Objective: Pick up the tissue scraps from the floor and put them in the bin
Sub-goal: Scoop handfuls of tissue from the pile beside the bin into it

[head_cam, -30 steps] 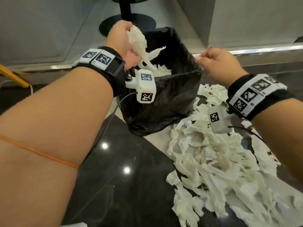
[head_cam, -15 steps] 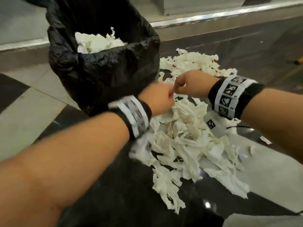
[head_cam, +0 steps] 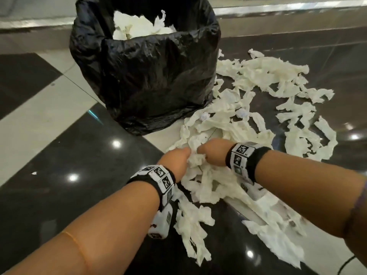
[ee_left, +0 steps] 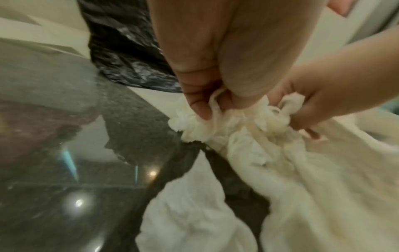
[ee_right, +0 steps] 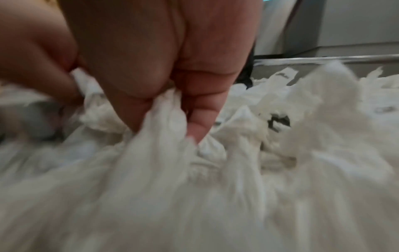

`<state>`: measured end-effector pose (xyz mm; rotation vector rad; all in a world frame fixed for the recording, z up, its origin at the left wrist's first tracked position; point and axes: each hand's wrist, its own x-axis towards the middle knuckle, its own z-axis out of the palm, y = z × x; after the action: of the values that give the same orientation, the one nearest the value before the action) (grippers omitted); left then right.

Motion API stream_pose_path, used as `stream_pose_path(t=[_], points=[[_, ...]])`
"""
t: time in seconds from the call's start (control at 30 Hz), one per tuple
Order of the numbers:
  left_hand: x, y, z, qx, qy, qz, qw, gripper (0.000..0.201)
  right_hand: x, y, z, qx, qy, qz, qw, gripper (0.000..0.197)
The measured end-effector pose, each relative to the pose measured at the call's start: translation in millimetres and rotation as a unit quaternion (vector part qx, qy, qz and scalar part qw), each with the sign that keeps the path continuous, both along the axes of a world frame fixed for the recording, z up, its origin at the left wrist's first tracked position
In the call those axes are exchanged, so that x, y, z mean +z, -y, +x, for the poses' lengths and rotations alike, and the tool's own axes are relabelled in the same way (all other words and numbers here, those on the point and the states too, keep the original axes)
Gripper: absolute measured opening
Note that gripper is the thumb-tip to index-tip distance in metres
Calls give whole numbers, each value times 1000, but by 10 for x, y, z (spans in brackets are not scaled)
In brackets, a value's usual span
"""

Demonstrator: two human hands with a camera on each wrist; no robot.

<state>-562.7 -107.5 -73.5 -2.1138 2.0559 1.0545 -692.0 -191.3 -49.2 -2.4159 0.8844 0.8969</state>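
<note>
A heap of white tissue scraps (head_cam: 248, 126) lies spread over the dark floor, right of and in front of the bin (head_cam: 151, 76), which is lined with a black bag and holds scraps inside. Both hands are down in the near part of the heap. My left hand (head_cam: 178, 155) grips a bunch of scraps (ee_left: 194, 122), fingers curled round it. Close beside it, my right hand (head_cam: 212, 151) clutches another bunch (ee_right: 164, 116) between thumb and fingers. Long strips hang from both fists toward the floor.
The floor is glossy black stone with a pale tile band (head_cam: 39, 120) running left of the bin. A metal-edged step (head_cam: 288, 8) runs along the back. More loose strips (head_cam: 309, 135) trail off to the right.
A second ago my left hand held scraps over the bin and the right hovered by its rim. Both have since dropped to the floor heap and closed on fresh bunches.
</note>
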Motion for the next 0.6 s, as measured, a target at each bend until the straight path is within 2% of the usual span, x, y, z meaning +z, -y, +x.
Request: stream_pose_path(t=[0.07,0.17,0.23,0.33,0.47,0.53,0.6], points=[[29,32,73,65,-11,-11,998,17,105,191,76,-58,67,13,996,29],[117,71,126,118,-25,-7,993,17,146,371,122,-76,111,6,991,29],[187,84,157,129,-14,2,992,21,151,417,91,-72,84,12,994,47],[289,72,224,120,11,-1,993,21,180,410,17,-33,-33,29,998,71],[361,151,407,83,83,-12,993,26,177,440,11,25,-139,24,990,69],[381,182,469,79,104,-20,991,22,190,464,5,5,-140,18,990,73],[443,188,478,64,121,-28,990,15,205,477,6,-35,-81,2,996,76]])
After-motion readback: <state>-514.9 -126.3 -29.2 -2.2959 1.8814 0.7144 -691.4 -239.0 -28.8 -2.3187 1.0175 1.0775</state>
